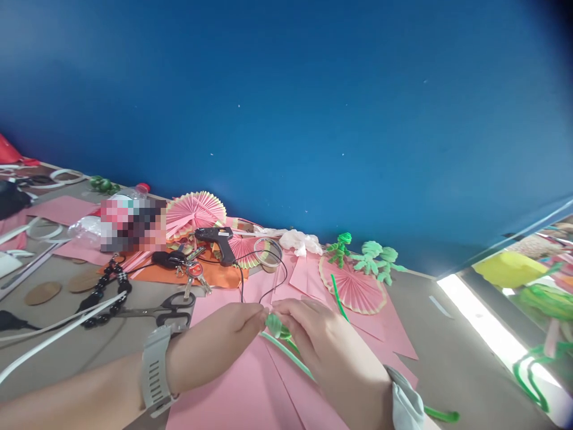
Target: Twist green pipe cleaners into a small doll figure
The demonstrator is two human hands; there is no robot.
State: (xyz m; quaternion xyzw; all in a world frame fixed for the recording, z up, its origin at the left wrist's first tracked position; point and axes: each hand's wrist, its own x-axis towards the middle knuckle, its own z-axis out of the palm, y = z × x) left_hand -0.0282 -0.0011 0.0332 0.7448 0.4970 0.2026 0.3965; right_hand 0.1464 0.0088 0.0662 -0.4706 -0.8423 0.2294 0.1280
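The left hand (224,337) and right hand (324,346) pinch a fuzzy green wire (274,325) tight. A bottle (85,228) lies on the grey table (447,370) by pink paper (233,394). The wall (313,89) is blue.

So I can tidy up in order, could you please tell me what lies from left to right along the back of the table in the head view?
Plastic bottle, glue gun, tape ring, crumpled white wrap, dark green figure, light green figures.

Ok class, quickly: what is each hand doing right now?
Left hand: closed, pinching the green fuzzy pipe cleaner.
Right hand: closed, pinching the same pipe cleaner.
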